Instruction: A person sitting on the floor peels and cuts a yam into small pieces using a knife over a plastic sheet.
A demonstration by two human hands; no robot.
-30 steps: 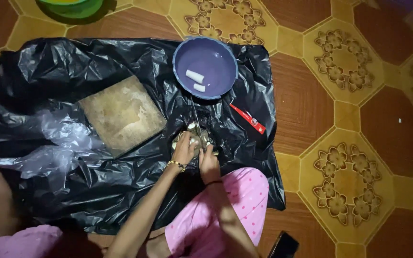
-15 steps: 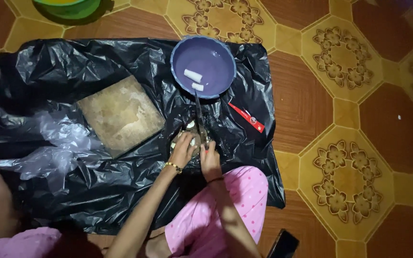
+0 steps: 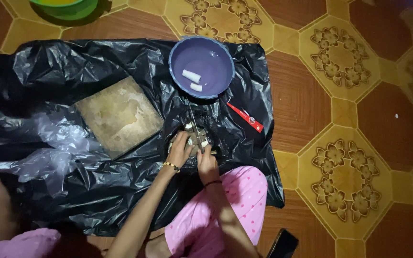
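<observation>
On black sheet [image 3: 96, 191] — left hand [image 3: 179, 150] clutching pale chunks [image 3: 192, 138]; right hand [image 3: 207, 165] gripping knife [image 3: 193, 122].

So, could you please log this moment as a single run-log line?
left hand: on food pile | right hand: holds knife | bowl: two white pieces | board: bare

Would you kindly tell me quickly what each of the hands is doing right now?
Left hand: closed on a small pale food piece.
Right hand: gripping a thin metal knife.
</observation>
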